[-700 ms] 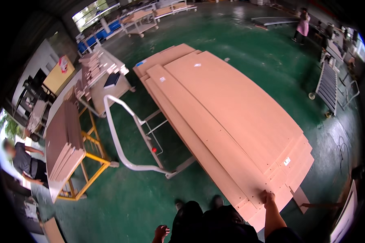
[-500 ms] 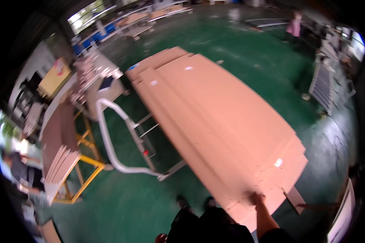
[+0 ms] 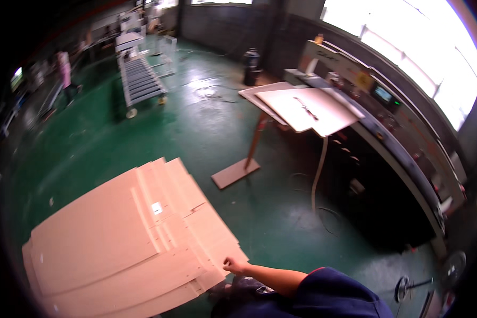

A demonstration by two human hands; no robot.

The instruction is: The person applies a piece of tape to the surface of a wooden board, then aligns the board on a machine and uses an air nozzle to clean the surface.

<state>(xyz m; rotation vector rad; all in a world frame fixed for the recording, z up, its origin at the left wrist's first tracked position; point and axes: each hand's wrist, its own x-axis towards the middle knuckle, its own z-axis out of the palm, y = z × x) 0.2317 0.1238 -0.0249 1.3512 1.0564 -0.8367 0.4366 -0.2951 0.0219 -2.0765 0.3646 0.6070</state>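
My right hand [image 3: 235, 265] is over the near right edge of a stack of large flat brown boards [image 3: 95, 228]. Its fingers are loosely bent and apart, and no object shows in them. Whether the fingertips touch the top board I cannot tell. The boards lie in uneven steps at this end, with a small white label [image 3: 157, 208] on top. My left hand is not in view.
To the right stands a long machine [image 3: 387, 127] with a small screen. Pale panels [image 3: 302, 108] rest on a support with a flat brown foot [image 3: 236, 174]. A roller conveyor [image 3: 140, 79] stands far off, and a person in pink [image 3: 63, 69] is at far left.
My view has swung right, so the board stack now sits at lower left and the machine has come into sight. My right hand is still by the stack's near end.
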